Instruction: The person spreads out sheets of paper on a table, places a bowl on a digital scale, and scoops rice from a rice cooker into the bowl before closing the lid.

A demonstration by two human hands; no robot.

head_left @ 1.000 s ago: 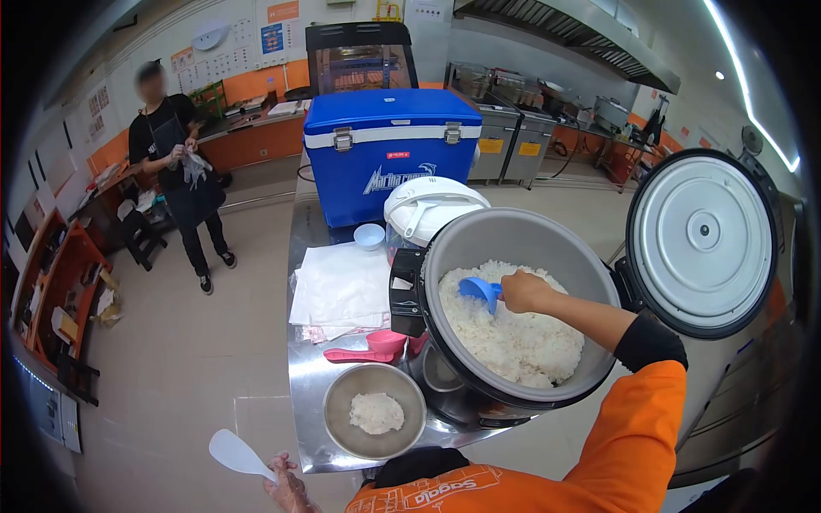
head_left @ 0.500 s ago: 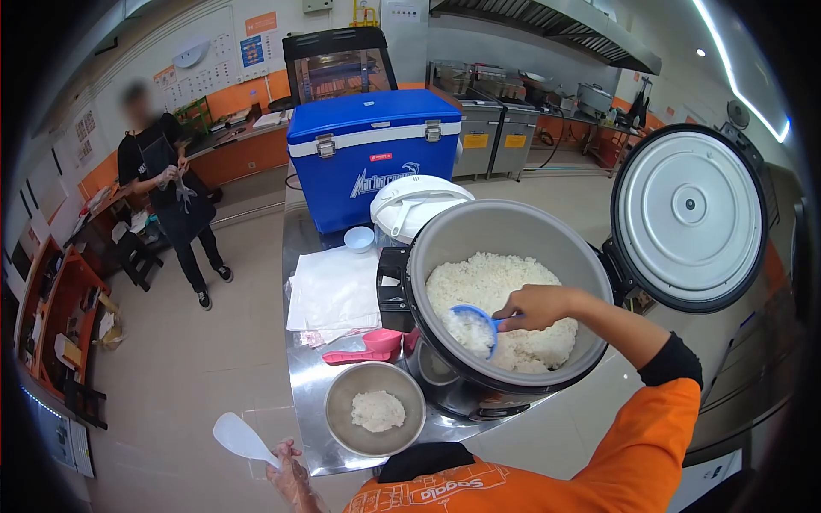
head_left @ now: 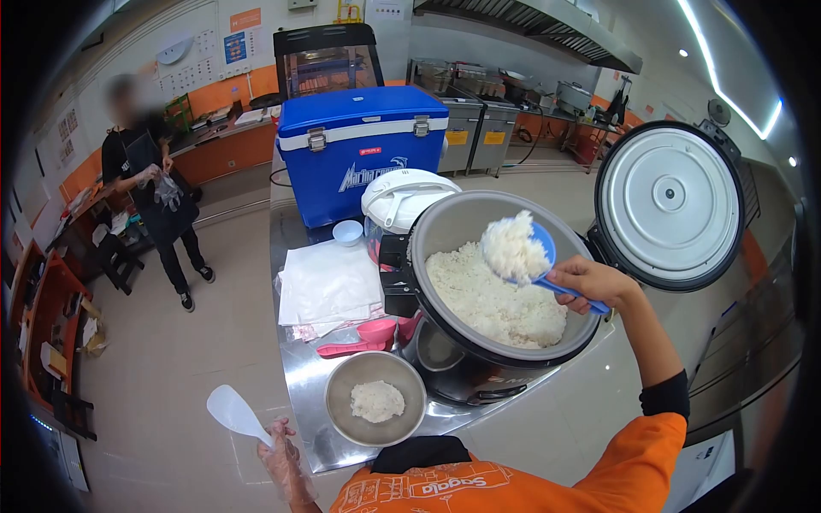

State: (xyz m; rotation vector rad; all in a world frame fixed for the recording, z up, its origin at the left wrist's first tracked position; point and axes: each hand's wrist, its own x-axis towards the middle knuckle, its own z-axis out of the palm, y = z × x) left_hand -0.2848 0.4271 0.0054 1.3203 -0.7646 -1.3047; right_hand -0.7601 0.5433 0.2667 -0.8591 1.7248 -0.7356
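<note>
My right hand is closed round the handle of a blue scoop heaped with white rice. The scoop is held up over the large open rice cooker, which has cooked rice inside. At the lower left, my left hand, in a clear plastic glove, grips a white paddle beside the table edge. Between the hands, a metal bowl on the table holds a small mound of rice.
A pink scoop, white sheets, a small light-blue bowl, a white-lidded container and a blue cooler stand on the metal table. The cooker lid is raised at right. Another person stands at left.
My right hand has lifted the blue scoop out of the rice, now heaped and higher above the cooker. My left hand still holds the paddle, nearly unmoved.
</note>
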